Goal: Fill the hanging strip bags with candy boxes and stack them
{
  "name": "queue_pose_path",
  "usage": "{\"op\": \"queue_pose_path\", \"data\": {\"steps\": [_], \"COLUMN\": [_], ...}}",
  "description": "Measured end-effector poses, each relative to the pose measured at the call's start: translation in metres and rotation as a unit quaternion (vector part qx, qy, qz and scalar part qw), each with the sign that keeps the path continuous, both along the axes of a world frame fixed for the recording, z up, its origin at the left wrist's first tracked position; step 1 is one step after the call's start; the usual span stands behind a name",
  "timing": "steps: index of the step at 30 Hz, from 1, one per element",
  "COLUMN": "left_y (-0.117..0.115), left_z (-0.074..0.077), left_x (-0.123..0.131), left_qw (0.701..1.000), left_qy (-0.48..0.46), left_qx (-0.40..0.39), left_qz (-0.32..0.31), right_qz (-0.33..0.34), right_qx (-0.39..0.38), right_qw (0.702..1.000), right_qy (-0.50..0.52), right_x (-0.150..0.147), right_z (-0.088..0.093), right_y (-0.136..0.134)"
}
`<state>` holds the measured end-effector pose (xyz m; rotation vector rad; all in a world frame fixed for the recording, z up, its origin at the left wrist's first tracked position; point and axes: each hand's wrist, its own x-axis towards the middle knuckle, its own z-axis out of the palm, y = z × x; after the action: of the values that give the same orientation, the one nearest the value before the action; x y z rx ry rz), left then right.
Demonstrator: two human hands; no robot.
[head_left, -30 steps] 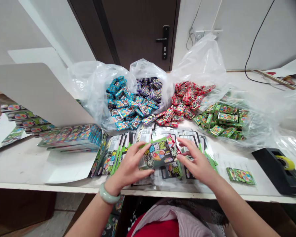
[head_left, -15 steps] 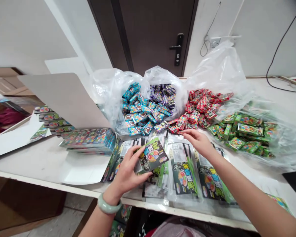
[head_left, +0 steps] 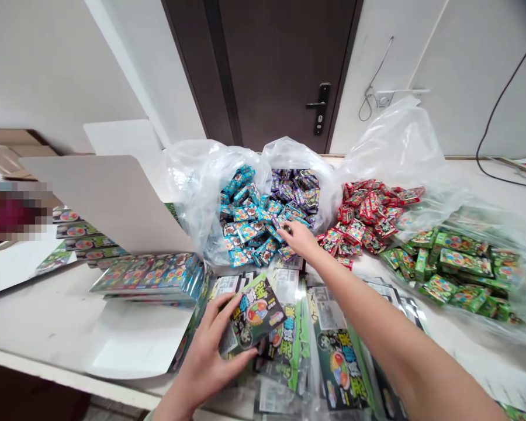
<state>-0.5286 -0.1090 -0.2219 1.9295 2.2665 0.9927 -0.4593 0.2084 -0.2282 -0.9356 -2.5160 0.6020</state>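
Note:
My left hand (head_left: pixel 210 356) grips a green printed pouch (head_left: pixel 253 313) just above several like pouches (head_left: pixel 333 356) spread on the white table (head_left: pixel 39 327). My right hand (head_left: pixel 298 237) reaches far forward, palm down, fingers curled onto the small boxes where the blue pile (head_left: pixel 245 216) meets the purple pile (head_left: pixel 296 193). Whether it holds a box is hidden. A red pile (head_left: pixel 368 210) and a green pile (head_left: pixel 456 263) lie to the right, each in a clear plastic bag.
A row of packed pouches (head_left: pixel 153 272) lies in an open white carton (head_left: pixel 114 199) at left. More pouches (head_left: pixel 79 234) stand farther left. A dark door (head_left: pixel 280 70) and a wall cable (head_left: pixel 504 88) are behind the table.
My right hand has moved from the pouch and the red pile's edge leftward and forward onto the blue and purple boxes. The left hand keeps the pouch. The view has tilted up.

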Motion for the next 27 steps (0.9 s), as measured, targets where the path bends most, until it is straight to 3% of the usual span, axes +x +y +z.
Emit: {"op": "queue_pose_path", "data": {"steps": [6, 10, 16, 19, 22, 27], "left_y": [0.006, 0.007, 0.012, 0.011, 0.008, 0.009], "left_z": [0.000, 0.002, 0.001, 0.002, 0.002, 0.004], "left_x": [-0.001, -0.002, 0.004, 0.005, 0.004, 0.009], "left_qw": [1.000, 1.000, 1.000, 1.000, 1.000, 1.000], "left_qy": [0.010, 0.021, 0.017, 0.016, 0.013, 0.016], "left_qx": [0.005, -0.002, 0.000, -0.002, 0.002, 0.007], "left_qz": [-0.001, 0.006, -0.011, -0.010, -0.003, -0.026], "right_qz": [-0.037, -0.038, -0.043, -0.068, -0.065, -0.071], "right_qx": [-0.002, -0.037, -0.158, -0.253, -0.364, -0.476], "right_qw": [0.999, 0.998, 0.982, 0.952, 0.903, 0.826], "right_qy": [0.007, 0.043, 0.096, 0.156, 0.220, 0.294], "right_x": [0.015, 0.005, 0.002, 0.027, 0.069, 0.142], "right_z": [0.012, 0.012, 0.011, 0.016, 0.019, 0.022], "right_y": [0.037, 0.020, -0.007, -0.004, -0.007, -0.036]}}
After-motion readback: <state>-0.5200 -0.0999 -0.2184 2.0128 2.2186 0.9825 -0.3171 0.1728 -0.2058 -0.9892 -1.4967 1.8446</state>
